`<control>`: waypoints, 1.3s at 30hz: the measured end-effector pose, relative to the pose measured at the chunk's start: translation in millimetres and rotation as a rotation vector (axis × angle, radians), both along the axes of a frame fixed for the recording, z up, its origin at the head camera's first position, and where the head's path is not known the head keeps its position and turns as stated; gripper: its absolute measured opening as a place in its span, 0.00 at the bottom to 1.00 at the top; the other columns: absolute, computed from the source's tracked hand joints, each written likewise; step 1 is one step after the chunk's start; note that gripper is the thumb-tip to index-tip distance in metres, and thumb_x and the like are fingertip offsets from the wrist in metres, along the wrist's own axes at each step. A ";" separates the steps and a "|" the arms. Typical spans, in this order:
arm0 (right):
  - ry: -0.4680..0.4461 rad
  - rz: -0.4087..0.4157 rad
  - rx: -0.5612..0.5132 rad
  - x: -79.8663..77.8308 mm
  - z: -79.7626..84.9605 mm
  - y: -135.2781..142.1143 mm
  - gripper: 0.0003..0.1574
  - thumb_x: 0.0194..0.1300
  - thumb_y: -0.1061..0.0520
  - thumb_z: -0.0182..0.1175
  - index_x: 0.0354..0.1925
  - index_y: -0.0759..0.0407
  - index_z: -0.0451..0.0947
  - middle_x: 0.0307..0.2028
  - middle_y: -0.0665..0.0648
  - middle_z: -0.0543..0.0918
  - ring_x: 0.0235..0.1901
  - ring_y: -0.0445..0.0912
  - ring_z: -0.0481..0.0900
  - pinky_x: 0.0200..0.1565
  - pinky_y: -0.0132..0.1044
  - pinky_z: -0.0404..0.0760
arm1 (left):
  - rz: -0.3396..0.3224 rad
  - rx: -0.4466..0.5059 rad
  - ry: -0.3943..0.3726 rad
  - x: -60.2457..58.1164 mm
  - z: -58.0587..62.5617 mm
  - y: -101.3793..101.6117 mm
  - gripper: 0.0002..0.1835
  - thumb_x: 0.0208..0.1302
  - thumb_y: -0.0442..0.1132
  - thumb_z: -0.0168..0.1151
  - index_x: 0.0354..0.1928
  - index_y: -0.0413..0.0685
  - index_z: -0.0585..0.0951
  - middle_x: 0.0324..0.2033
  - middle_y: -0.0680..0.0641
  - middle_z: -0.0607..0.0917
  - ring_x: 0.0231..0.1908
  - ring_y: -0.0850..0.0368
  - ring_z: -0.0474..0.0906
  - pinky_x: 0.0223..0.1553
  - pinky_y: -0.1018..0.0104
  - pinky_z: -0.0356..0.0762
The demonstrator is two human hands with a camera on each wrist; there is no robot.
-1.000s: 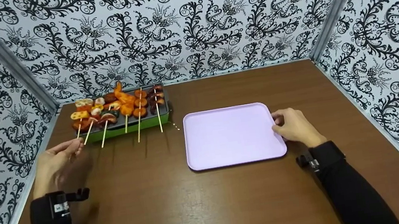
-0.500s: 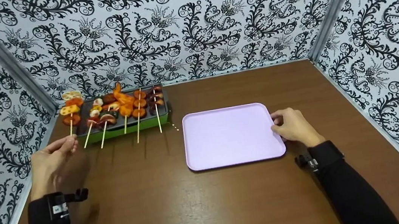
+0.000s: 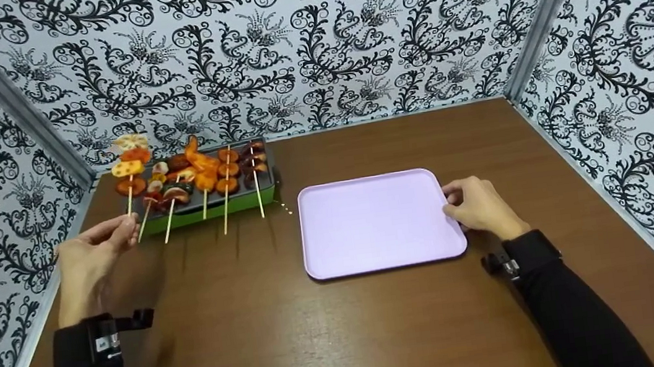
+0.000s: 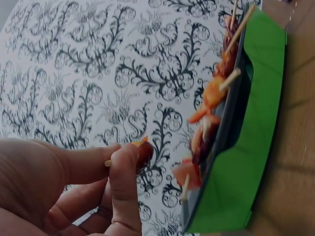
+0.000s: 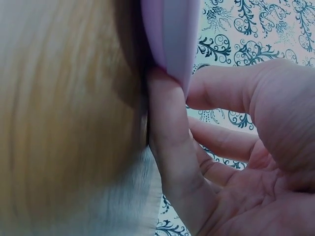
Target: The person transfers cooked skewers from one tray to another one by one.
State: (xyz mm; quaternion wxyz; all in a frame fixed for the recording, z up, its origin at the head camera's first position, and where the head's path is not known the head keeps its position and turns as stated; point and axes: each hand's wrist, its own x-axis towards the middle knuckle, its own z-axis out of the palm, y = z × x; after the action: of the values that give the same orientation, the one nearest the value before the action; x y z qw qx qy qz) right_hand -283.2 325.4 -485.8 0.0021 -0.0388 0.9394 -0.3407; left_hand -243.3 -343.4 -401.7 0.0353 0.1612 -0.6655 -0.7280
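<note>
My left hand [image 3: 92, 253] pinches the bare lower end of a skewer [image 3: 127, 168] between thumb and finger. Several food pieces are threaded on it, and it is raised above the left end of a small green grill [image 3: 224, 207]. In the left wrist view the thumb and finger of the left hand [image 4: 93, 182] close on the stick, with most of the food hidden behind them. On the right, my right hand [image 3: 483, 208] grips the right edge of a lilac tray [image 3: 379, 224]. The right wrist view shows a finger under the rim of the tray [image 5: 172, 39] and the thumb against it.
Several other skewers [image 3: 227, 171] lie on the grill, their sticks jutting over its front edge. A small pale chain [image 3: 285, 207] lies between grill and tray. Brown tabletop [image 3: 257, 329] extends in front, and patterned walls [image 3: 346, 37] enclose the back and sides.
The left hand has lifted the leftmost skewer off the grill, first swinging it left, then back right and higher. The right hand and tray have hardly moved.
</note>
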 end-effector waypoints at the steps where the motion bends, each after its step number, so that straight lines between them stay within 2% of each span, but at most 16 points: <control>1: -0.001 -0.003 0.003 -0.2 -0.2 -0.2 0.25 0.74 0.63 0.67 0.66 0.71 0.88 0.44 0.64 0.90 0.27 0.43 0.87 0.25 0.34 0.89 | 0.000 -0.005 0.011 0.8 0.9 2.6 0.11 0.71 0.38 0.86 0.52 0.53 0.97 0.37 0.57 0.98 0.38 0.65 0.93 0.48 0.77 0.92; 9: -0.006 0.003 0.002 0.2 1.2 0.3 0.26 0.74 0.63 0.68 0.66 0.72 0.87 0.44 0.65 0.90 0.27 0.44 0.87 0.26 0.34 0.90 | -0.032 -0.040 0.084 6.4 1.2 26.5 0.12 0.73 0.35 0.83 0.55 0.47 0.96 0.39 0.53 0.99 0.37 0.64 0.93 0.47 0.75 0.93; 12: -0.015 0.001 -0.004 0.7 2.2 -0.3 0.26 0.74 0.63 0.68 0.67 0.72 0.87 0.45 0.65 0.90 0.27 0.44 0.87 0.26 0.34 0.90 | -0.046 -0.134 0.091 6.2 0.7 35.4 0.12 0.76 0.37 0.82 0.57 0.46 0.95 0.37 0.57 0.98 0.36 0.66 0.93 0.45 0.76 0.92; 18: -0.009 0.005 -0.014 -0.3 2.1 -1.3 0.26 0.74 0.63 0.68 0.66 0.72 0.87 0.44 0.64 0.90 0.26 0.43 0.88 0.26 0.35 0.91 | -0.103 -0.327 0.091 7.5 2.1 49.1 0.23 0.79 0.42 0.80 0.69 0.39 0.89 0.35 0.65 0.97 0.37 0.69 0.93 0.45 0.78 0.91; 21: -0.011 0.010 -0.020 -1.2 1.1 -0.5 0.26 0.74 0.63 0.68 0.66 0.72 0.87 0.44 0.65 0.91 0.27 0.43 0.88 0.26 0.36 0.92 | -0.127 -0.353 0.112 9.5 2.4 57.3 0.26 0.80 0.42 0.79 0.71 0.36 0.86 0.37 0.65 0.97 0.38 0.69 0.93 0.45 0.77 0.92; 23: -0.009 0.011 -0.018 -1.5 0.6 0.5 0.26 0.74 0.63 0.68 0.66 0.72 0.87 0.44 0.65 0.91 0.28 0.43 0.89 0.26 0.37 0.93 | -0.139 -0.391 0.138 10.7 2.3 64.0 0.26 0.80 0.42 0.79 0.71 0.36 0.87 0.37 0.66 0.97 0.37 0.69 0.93 0.44 0.76 0.92; 25: -0.005 0.012 -0.011 -1.3 0.3 1.6 0.26 0.74 0.64 0.68 0.67 0.73 0.87 0.44 0.65 0.91 0.27 0.44 0.89 0.26 0.37 0.93 | -0.150 -0.360 0.152 11.6 1.4 71.6 0.25 0.80 0.41 0.79 0.70 0.35 0.87 0.38 0.64 0.98 0.37 0.68 0.93 0.46 0.75 0.93; 26: -0.005 0.011 -0.007 -1.1 -0.1 1.6 0.26 0.74 0.64 0.67 0.67 0.72 0.87 0.44 0.65 0.91 0.27 0.44 0.89 0.26 0.37 0.92 | -0.157 -0.380 0.157 12.6 0.9 75.1 0.24 0.80 0.42 0.79 0.70 0.36 0.88 0.37 0.64 0.98 0.37 0.68 0.93 0.45 0.76 0.93; 29: -0.004 0.014 0.002 -0.4 -0.7 2.4 0.26 0.75 0.64 0.67 0.67 0.73 0.87 0.44 0.65 0.91 0.27 0.44 0.89 0.26 0.37 0.92 | -0.183 -0.447 0.180 14.0 -0.3 85.2 0.21 0.80 0.43 0.79 0.67 0.39 0.91 0.36 0.63 0.98 0.35 0.68 0.92 0.39 0.76 0.89; 33: -0.011 0.016 0.002 0.3 -1.1 1.6 0.26 0.75 0.65 0.67 0.67 0.73 0.86 0.45 0.66 0.91 0.27 0.44 0.88 0.26 0.37 0.92 | -0.215 -0.494 0.208 17.3 -0.5 97.3 0.18 0.79 0.42 0.79 0.64 0.41 0.93 0.35 0.59 0.98 0.34 0.67 0.91 0.35 0.75 0.87; 36: -0.006 0.018 -0.004 -0.1 -0.7 1.2 0.26 0.75 0.65 0.67 0.67 0.74 0.86 0.45 0.67 0.91 0.27 0.45 0.89 0.26 0.37 0.92 | -0.227 -0.466 0.229 19.9 0.2 109.4 0.17 0.80 0.39 0.79 0.62 0.38 0.94 0.35 0.57 0.97 0.33 0.67 0.91 0.37 0.75 0.90; 39: -0.002 0.018 -0.012 0.6 0.8 1.6 0.26 0.75 0.65 0.67 0.67 0.74 0.86 0.46 0.67 0.91 0.27 0.45 0.90 0.26 0.36 0.92 | -0.247 -0.447 0.252 21.2 0.5 122.9 0.15 0.80 0.38 0.78 0.61 0.37 0.94 0.37 0.50 0.98 0.33 0.65 0.91 0.37 0.75 0.90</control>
State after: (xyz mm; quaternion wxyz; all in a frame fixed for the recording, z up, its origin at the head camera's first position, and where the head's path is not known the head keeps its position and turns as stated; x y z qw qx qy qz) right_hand -282.6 327.0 -485.1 0.0060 -0.0468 0.9369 -0.3464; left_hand -222.2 -220.5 -401.2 0.0633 -0.0247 -0.8144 -0.5764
